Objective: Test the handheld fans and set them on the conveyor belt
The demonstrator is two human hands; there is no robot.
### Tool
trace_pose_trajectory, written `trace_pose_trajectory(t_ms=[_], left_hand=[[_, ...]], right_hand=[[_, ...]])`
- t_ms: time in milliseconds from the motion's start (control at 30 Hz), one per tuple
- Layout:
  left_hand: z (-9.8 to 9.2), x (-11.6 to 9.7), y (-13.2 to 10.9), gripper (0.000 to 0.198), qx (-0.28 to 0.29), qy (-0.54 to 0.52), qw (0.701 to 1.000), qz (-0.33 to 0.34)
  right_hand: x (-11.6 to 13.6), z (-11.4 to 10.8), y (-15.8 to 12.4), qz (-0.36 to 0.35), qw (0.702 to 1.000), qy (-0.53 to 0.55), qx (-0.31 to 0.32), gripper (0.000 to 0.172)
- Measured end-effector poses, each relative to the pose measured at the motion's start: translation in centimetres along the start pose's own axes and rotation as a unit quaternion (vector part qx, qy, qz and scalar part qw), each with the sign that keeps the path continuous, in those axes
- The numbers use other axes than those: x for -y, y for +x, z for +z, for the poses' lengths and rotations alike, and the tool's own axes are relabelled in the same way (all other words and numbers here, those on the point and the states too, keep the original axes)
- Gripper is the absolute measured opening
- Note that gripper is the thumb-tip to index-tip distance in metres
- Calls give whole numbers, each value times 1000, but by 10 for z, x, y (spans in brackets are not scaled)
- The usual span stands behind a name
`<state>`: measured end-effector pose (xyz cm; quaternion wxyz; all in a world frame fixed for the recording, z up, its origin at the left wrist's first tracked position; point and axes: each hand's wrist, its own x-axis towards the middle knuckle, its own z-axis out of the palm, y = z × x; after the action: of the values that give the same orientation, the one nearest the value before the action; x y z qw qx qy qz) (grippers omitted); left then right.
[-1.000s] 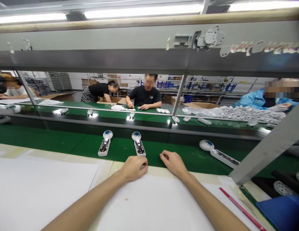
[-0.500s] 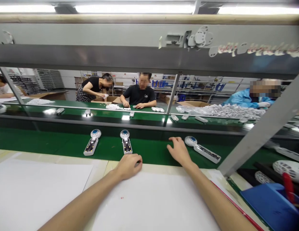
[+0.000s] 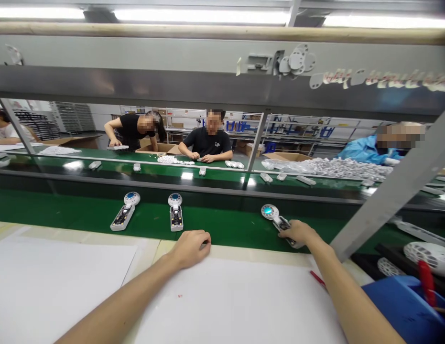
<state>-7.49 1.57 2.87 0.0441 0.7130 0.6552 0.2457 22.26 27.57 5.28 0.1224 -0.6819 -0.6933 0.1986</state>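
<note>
**White handheld unit under the right hand on the green belt**

White and blue-headed, the handheld unit (image 3: 276, 217) lies on the green belt (image 3: 64, 210), right of centre. The right hand (image 3: 299, 231) covers its handle, grip curled around it. The left hand (image 3: 189, 247) rests on the white surface (image 3: 225, 306) at the belt's edge, fingers loosely curled, pinching nothing. Two more units (image 3: 175, 212) lie on the belt to the left. A blue bin (image 3: 405, 306) sits at far right.

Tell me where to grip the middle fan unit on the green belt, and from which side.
Take the middle fan unit by its narrow straight handle, the end nearest you, coming from the near belt edge. The round blue head points away, and the left hand rests close by.
</note>
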Motion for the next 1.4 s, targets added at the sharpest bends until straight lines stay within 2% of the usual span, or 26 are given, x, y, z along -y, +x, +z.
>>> trace_pose_trajectory(t_ms=[67, 167, 267, 400, 533, 633, 767, 900, 1033, 1267, 1400], left_hand=[[0, 0, 0, 17, 1, 1, 1000, -2], [0, 0, 0, 18, 2, 2, 1000, -5], [0, 0, 0, 18, 3, 0, 1000, -8], [0, 1, 0, 17, 5, -1, 1000, -9], [1, 1, 0, 16, 4, 1, 1000, -6], [2, 2, 0, 16, 3, 4, 1000, -5], [2, 2, 1, 15, 5, 8, 1000, -1], [2, 2, 1, 14, 1, 13, 1000, -1], [3, 2, 1, 14, 4, 14, 1000, -2], [2, 1, 0, 17, 10, 16, 1000, -6], [3, 2, 1, 18, 13, 19, 1000, -7]], right_hand=[[7, 4, -5, -26, 997, 59, 32, 31], [26, 8, -20, -56, 979, 179, 85, 23], [55, 0, -42, -92, 935, 314, 140, 21], [93, -19, -80, -116, 879, 434, 161, 24], [119, -29, -126, -147, 819, 521, 189, 48], [131, -28, -158, -210, 784, 549, 201, 65], [138, -25, -194, -285, 740, 562, 233, 74], [138, -28, -219, -319, 727, 555, 248, 77], [136, -35, -232, -330, 717, 549, 276, 76], [137, -39, -238, -308, 689, 568, 328, 76], [138, -38, -238, -296, 688, 574, 332, 78]])
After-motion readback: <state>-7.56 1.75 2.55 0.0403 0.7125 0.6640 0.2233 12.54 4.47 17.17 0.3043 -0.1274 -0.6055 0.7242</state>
